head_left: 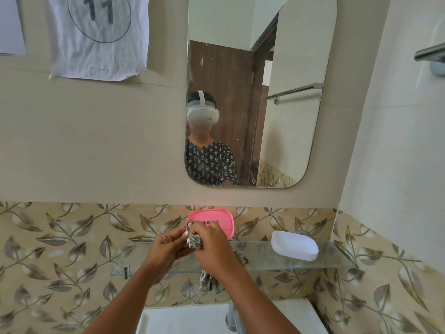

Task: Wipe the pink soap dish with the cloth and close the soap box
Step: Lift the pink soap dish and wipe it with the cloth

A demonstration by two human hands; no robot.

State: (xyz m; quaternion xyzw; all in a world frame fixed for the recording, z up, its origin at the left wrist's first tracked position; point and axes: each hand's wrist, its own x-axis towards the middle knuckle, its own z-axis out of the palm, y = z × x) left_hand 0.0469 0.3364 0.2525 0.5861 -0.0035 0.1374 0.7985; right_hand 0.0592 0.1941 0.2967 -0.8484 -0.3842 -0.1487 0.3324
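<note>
The pink soap dish (218,219) is tilted up on its edge above the glass shelf (265,259), its slotted inside facing me. My left hand (168,247) grips its lower left side. My right hand (212,247) holds a bunched grey patterned cloth (194,242) pressed against the dish's lower left inside; the loose end of the cloth (212,283) hangs below the shelf. The white translucent soap box lid (295,245) lies on the shelf to the right, apart from both hands.
A mirror (260,92) hangs above the shelf and reflects a person wearing a headset. A white sink (183,319) with a chrome tap (232,317) is below. A towel rail (429,54) juts from the right wall. Paper marked 11 (100,37) hangs upper left.
</note>
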